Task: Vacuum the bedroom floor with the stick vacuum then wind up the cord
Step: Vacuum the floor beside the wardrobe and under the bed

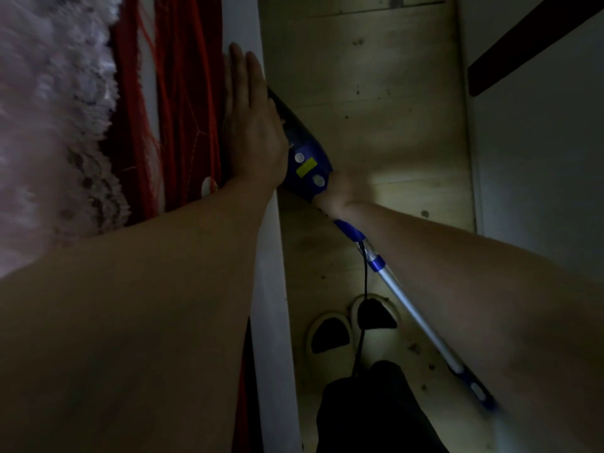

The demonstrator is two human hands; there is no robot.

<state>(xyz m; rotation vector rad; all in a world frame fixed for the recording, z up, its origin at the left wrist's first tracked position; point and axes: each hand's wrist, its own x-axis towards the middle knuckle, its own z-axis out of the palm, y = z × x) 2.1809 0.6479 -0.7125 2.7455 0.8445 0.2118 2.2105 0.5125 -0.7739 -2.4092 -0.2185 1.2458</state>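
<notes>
Closed around the handle of the stick vacuum (307,165), the right hand (343,194) is seen blurred, just behind the blue motor body; the fingers themselves cannot be made out. Beside that grip, on the bed side, the left hand (251,125) is laid flat and open, fingers straight, against the white bed frame (271,289), and nothing is held in it. Touching the grip, the blue body carries two pale round buttons and a yellow sticker; no writing or brand can be read on it. Back from the grip toward the person, the silver tube (411,308) runs down to another blue fitting at the lower edge of view. The black cord (364,282) hangs loose from the fitting just behind the grip and drops over a pair of pale slippers (353,322) on the wooden floor (376,93). Farther out on the bed side lie a red cover (176,109) and a fluffy white blanket (49,109).

The vacuuming step is judged to be in hand, along the strip of floor by the bed; dark specks are visible on the boards. The cord is not yet wound. Next, the slippers would probably need to be shifted and the loose cord kept clear of the feet.
</notes>
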